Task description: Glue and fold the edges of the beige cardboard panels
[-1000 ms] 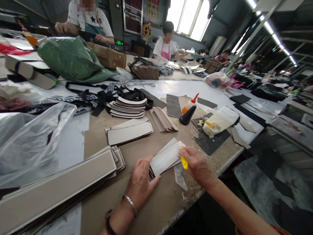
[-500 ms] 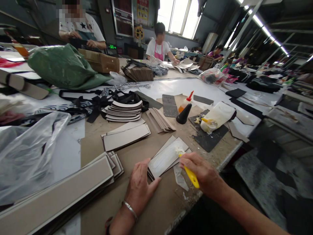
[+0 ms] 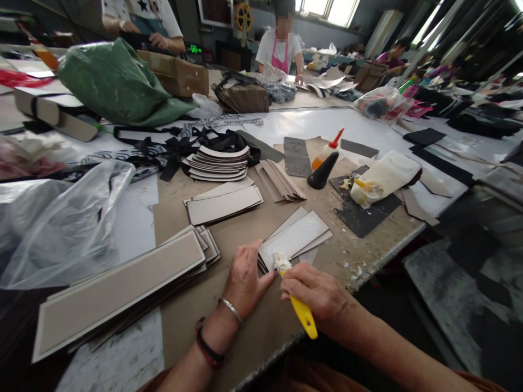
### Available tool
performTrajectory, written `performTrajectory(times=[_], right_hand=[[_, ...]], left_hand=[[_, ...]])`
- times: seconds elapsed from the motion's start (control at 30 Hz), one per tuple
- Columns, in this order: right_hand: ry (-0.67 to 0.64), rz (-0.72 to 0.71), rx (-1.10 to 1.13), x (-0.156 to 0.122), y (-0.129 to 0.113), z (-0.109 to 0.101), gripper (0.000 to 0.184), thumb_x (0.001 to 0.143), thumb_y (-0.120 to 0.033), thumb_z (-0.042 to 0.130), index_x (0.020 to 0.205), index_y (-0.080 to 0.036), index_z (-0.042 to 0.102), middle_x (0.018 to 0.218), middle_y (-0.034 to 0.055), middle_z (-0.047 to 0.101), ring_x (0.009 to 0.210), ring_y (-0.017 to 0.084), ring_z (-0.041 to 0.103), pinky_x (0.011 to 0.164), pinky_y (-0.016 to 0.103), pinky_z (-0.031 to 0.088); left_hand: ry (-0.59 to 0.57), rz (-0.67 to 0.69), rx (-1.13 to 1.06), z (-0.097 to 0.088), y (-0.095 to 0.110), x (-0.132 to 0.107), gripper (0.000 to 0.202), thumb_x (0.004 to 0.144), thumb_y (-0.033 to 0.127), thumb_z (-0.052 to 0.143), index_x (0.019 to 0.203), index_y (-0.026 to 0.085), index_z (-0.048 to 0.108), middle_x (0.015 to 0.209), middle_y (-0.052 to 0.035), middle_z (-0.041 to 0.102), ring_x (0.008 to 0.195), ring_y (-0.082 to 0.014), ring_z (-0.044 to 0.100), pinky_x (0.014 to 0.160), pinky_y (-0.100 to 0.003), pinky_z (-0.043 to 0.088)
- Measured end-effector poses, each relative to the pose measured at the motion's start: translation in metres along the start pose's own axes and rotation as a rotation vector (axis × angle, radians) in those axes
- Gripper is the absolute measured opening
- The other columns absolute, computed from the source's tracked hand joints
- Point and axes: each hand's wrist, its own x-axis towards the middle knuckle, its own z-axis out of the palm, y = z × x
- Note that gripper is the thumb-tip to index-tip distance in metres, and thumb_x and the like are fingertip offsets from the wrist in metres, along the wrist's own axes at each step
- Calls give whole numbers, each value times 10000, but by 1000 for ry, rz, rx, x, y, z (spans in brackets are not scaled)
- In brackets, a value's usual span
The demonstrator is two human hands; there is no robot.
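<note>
A wide work table [image 3: 253, 337] covered in brown paper carries everything. At its left, a long stack of grey board strips [image 3: 118, 291] runs from the near left corner up toward the middle. Above it lies a clear plastic bag [image 3: 61, 228], and farther back a green sack [image 3: 118, 87].

Near the front edge sits the small pile of grey cards [image 3: 296, 239], its long axis slanting from the near left to the far right; the top card is pale and coated with a whitish film. The left hand [image 3: 245, 277] lies flat with fingers together, pressing the pile's near left end. The right hand [image 3: 314, 291] is closed around a yellow-handled brush [image 3: 302, 316]; the handle points back toward the person, and the white, glue-clotted tip [image 3: 281, 262] touches the pile's near corner.

Beyond stand a black cone [image 3: 322, 171], an orange-capped glue bottle [image 3: 327, 152] and a white glue pouch [image 3: 382, 179]. 2 other people work at the far end.
</note>
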Motion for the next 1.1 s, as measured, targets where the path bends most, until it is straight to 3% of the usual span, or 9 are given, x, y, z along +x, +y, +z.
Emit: performTrajectory(times=[0.17,0.27,0.4,0.57,0.8,0.97,1.1], right_hand=[[14,86,208,0,-6,-1,99,873,-129,507,944,-158,570,893,72,584,854,162,544,754,275,486],[106,134,303,1,-3,-2,136,872,-135,515,989,-194,554,898,56,586,870,154,557,768,276,487],[282,283,359,7,9,2,67,862,-172,543,911,-206,572,851,34,603,850,162,568,765,300,480],[373,456,303,10,25,6,81,856,-239,554,814,-186,600,792,29,585,766,160,570,729,303,470],[365,504,332,10,34,7,150,869,-304,527,808,-178,581,780,39,588,731,169,573,698,301,469],[411,514,53,12,48,-31,205,894,-351,465,797,-192,551,766,31,572,741,171,554,684,284,438],[361,474,-7,28,62,-68,234,917,-370,395,826,-205,534,781,26,583,747,164,564,648,260,423]], left_hand=[[-37,-25,-21,-1,1,1,556,640,105,646,1161,85,453,1066,-131,597,1004,-252,510,913,-411,447],[-50,-34,-30,-1,0,1,567,651,156,679,1166,83,451,1080,-139,592,1008,-260,506,909,-425,446],[-53,-42,-32,-1,0,0,611,666,298,722,1179,113,447,1063,-130,594,992,-266,515,882,-436,457],[-62,-62,-28,-2,1,1,640,634,253,751,1182,126,447,1055,-112,598,994,-262,509,881,-426,459],[-65,-73,-61,-4,2,1,618,651,231,730,1193,136,449,1075,-113,597,996,-258,516,879,-443,463],[-49,-117,-117,-7,4,2,619,667,204,703,1228,160,443,1078,-109,601,1019,-250,533,894,-449,470],[-37,-177,-156,-9,5,3,628,642,195,711,1221,151,473,1083,-115,597,1023,-242,550,903,-437,481]])
